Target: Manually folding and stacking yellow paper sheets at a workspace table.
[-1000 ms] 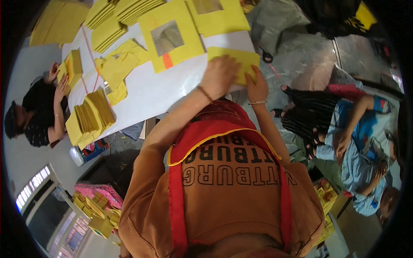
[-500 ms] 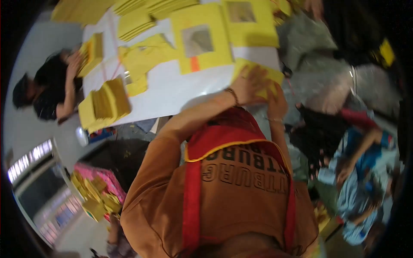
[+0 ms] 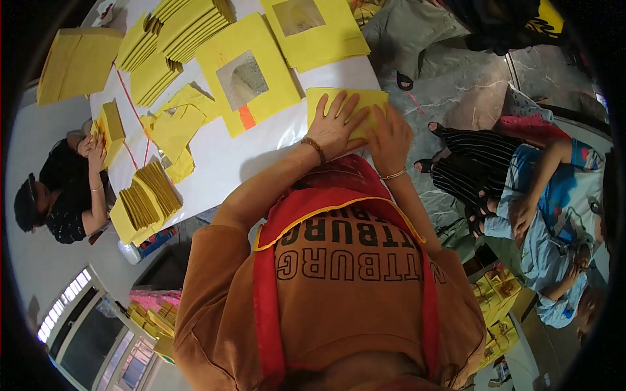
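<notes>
My left hand [image 3: 336,129] lies flat with spread fingers on a yellow folded paper piece [image 3: 370,97] at the table's right corner. My right hand [image 3: 390,140] rests along that piece's right edge, its fingers stretched out and the thumb toward the left hand. Part of the paper is hidden beneath both hands. Just left of it lies a larger yellow paper piece [image 3: 212,64] with a grey picture and an orange strip. Another yellow piece with a picture [image 3: 349,36] lies beyond my hands.
On the white table [image 3: 238,153] stand fanned yellow stacks [image 3: 195,29], torn yellow paper [image 3: 173,127] and an upright yellow bundle [image 3: 147,202]. At the left a person [image 3: 72,189] handles a yellow stack. Another person [image 3: 554,195] sits at the right, near bundled yellow packs [image 3: 499,319].
The view has shifted, so the table appears farther left. My left hand's fingers are more spread on the paper. My right hand stays at the paper's right side.
</notes>
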Action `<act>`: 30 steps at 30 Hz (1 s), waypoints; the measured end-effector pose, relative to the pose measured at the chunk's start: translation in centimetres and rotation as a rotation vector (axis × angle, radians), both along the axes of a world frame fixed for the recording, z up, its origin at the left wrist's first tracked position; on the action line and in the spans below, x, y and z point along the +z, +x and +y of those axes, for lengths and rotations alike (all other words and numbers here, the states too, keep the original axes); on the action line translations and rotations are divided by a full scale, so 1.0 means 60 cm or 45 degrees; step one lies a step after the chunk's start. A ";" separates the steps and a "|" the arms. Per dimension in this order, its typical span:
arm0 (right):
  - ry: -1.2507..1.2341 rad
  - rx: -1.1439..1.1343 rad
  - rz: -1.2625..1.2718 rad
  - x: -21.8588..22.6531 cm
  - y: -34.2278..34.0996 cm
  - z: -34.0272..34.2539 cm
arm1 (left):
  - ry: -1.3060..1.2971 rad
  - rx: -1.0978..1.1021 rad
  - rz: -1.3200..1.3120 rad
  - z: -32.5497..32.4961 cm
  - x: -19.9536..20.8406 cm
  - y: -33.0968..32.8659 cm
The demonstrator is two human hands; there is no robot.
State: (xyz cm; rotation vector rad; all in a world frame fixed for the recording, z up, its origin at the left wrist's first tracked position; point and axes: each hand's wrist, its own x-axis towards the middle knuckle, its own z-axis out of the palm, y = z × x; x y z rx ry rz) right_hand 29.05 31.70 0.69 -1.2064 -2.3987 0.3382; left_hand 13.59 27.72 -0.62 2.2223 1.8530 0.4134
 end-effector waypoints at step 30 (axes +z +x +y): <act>0.082 0.314 -0.329 -0.059 -0.077 0.005 | 0.255 -0.063 -0.182 -0.035 -0.020 -0.071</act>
